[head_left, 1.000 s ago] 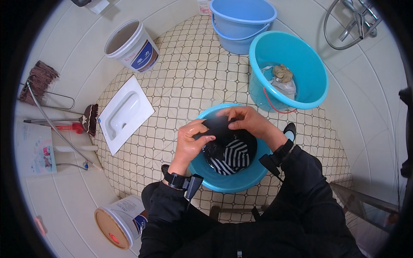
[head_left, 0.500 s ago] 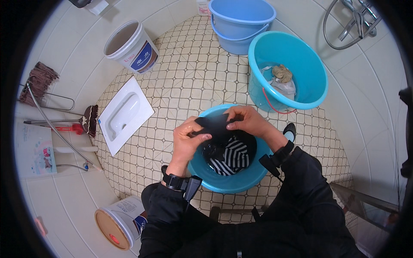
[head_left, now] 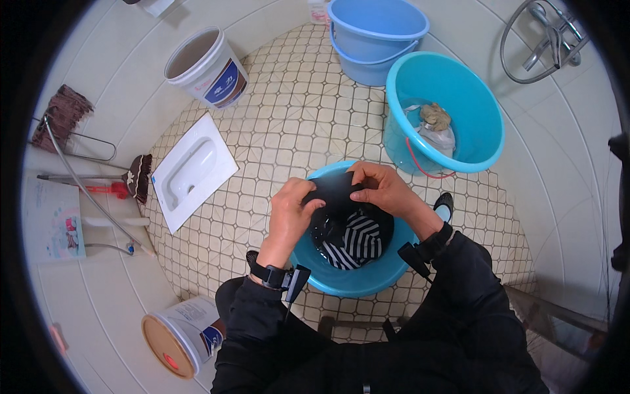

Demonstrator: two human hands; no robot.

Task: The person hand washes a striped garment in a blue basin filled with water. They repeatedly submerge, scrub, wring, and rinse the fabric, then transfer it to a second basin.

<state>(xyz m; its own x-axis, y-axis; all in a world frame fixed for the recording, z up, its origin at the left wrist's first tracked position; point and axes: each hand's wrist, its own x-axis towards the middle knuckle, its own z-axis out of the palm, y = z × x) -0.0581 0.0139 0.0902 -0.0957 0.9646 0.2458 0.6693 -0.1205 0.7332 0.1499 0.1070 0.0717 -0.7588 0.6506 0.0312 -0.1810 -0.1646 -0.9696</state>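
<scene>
A piece of black cloth (head_left: 333, 192) is stretched between my two hands above a turquoise basin (head_left: 348, 287). My left hand (head_left: 287, 213) pinches its left edge between thumb and fingers. On the other side, my right hand (head_left: 387, 192) grips the right edge in the same way. Below, a black-and-white striped cloth (head_left: 361, 241) lies in the basin among dark wet fabric or dark water; I cannot tell which. The lower end of the black cloth merges with that dark mass, so where it ends is hidden.
A large turquoise tub (head_left: 485, 157) with cloths in it stands far right, beside a blue bucket (head_left: 377, 33). A white bucket (head_left: 210, 72) and a squat toilet (head_left: 197, 167) are at left. A lidded bucket (head_left: 187, 335) sits near left. Mops (head_left: 136, 180) lean by the wall.
The black cloth is spread a little flatter between my hands, and my left fingers have shifted slightly on its edge. The whole view has moved slightly.
</scene>
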